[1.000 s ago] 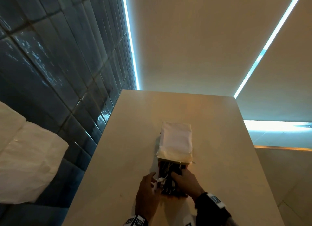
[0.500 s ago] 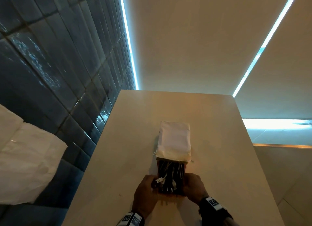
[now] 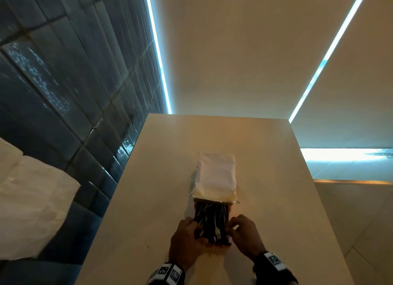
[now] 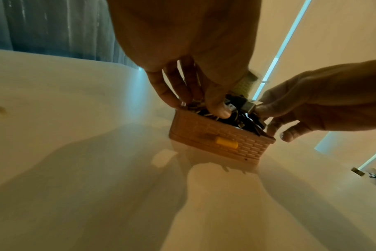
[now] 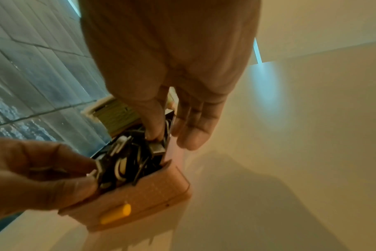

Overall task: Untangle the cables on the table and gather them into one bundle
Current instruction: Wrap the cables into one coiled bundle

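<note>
Both hands in the box, digging at the cables

Cables (image 3: 212, 223) sit piled in the open box (image 4: 215, 135) mid-table (image 3: 148, 199); left hand (image 3: 185, 240) pinches strands at one wall; right hand (image 3: 244, 235) pinches a plug (image 5: 157, 147) opposite; best lift the whole heap out slowly, keeping both grips loose so knots don't tighten.

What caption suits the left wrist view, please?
Both hands, left hand and right hand, reach into a pink box of tangled cables.

A tan, brick-patterned box (image 4: 217, 137) with a yellow latch (image 4: 227, 142) holds black and white cables (image 5: 127, 163); behind the box, its white lid (image 3: 217, 176).
</note>
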